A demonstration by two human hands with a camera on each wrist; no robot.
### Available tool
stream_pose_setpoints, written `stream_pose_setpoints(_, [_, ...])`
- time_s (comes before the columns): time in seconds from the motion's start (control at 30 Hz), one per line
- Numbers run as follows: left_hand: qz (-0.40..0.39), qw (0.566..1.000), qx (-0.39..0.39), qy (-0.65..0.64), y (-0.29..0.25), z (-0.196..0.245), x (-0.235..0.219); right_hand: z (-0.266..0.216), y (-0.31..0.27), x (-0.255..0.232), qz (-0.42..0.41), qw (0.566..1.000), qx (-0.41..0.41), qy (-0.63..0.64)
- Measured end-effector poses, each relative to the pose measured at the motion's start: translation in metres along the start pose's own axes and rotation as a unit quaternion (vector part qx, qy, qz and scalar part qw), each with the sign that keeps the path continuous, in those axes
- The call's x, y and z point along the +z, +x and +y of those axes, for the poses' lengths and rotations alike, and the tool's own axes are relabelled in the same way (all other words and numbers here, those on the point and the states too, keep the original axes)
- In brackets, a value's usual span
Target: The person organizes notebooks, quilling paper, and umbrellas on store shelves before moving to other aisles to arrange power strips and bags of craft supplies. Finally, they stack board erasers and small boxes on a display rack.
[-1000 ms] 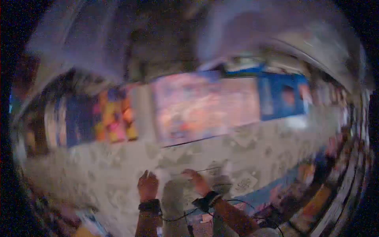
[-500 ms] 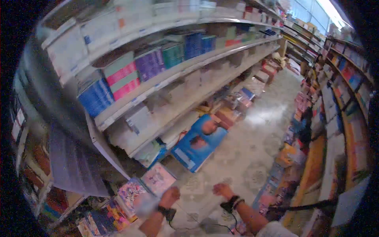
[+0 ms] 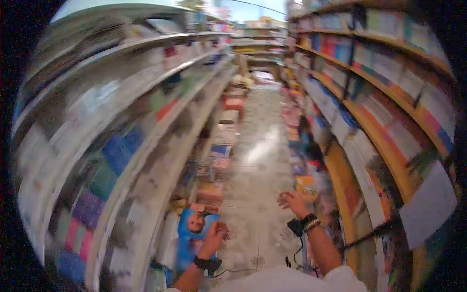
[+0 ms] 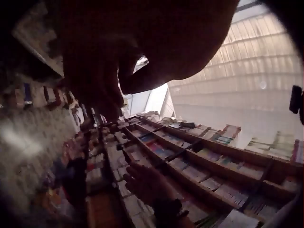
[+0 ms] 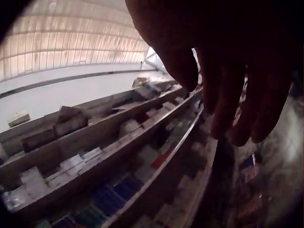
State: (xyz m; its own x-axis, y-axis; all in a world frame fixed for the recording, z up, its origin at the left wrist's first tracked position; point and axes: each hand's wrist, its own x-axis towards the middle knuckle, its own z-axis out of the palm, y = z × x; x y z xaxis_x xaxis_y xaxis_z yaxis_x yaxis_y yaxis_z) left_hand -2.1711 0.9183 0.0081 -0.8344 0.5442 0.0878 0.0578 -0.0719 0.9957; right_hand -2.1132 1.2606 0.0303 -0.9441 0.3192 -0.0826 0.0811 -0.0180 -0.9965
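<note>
My left hand [image 3: 214, 238] hangs in the air over the left side of the aisle floor, its fingers loosely bent and holding nothing. Behind it in the head view lies a blue package [image 3: 185, 248] with a face printed on it, partly covered by the hand. Farther right, my right hand [image 3: 294, 203] is raised over the floor with relaxed, spread fingers and nothing in them. Dark against the light, the right fingers [image 5: 228, 104] point down in the right wrist view. Both wrists wear dark straps with cables.
A tiled aisle floor [image 3: 258, 194] runs ahead between two long shelving units. Books and boxes fill the left shelves [image 3: 146, 131] and the wooden right shelves [image 3: 379, 131]. Stacked goods [image 3: 228, 117] line the floor's edges. A white sheet [image 3: 430, 207] juts out at the right.
The view has swung from goods on the floor by the left shelves to straight down the aisle. The blue package now appears at lower left. Both hands stay without anything in them.
</note>
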Motion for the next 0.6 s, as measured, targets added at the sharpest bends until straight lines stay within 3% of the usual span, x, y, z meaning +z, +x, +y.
stream_pose_setpoints(0.13, [-0.083, 0.991, -0.071, -0.077, 0.123, -0.023, 0.001, -0.002, 0.011, -0.046, 0.149, 0.989, 0.021, -0.004])
stream_pose_setpoints(0.23, [-0.146, 0.984, -0.071, -0.071, 0.211, -0.022, -0.005, -0.006, 0.016, -0.064, 0.243, 0.97, 0.032, 0.014])
stream_pose_setpoints(0.3, [-0.129, 0.983, -0.078, -0.102, 0.244, -0.007, -0.009, -0.009, 0.002, -0.061, 0.289, 0.955, 0.056, 0.047])
stream_pose_setpoints(0.37, [-0.15, 0.98, -0.084, -0.103, 0.304, -0.033, 0.001, 0.001, 0.024, -0.093, 0.332, 0.94, 0.029, 0.072])
stream_pose_setpoints(0.43, [-0.161, 0.977, -0.079, -0.117, 0.351, -0.044, 0.001, 0.025, 0.044, -0.12, 0.361, 0.929, 0.056, 0.061])
stream_pose_setpoints(0.5, [-0.137, 0.984, -0.063, -0.094, 0.391, -0.041, 0.0, 0.025, 0.073, -0.146, 0.411, 0.909, 0.05, 0.048])
stream_pose_setpoints(0.6, [-0.074, 0.993, -0.045, -0.081, 0.47, -0.065, -0.025, 0.029, 0.133, -0.188, 0.37, 0.926, 0.044, -0.065])
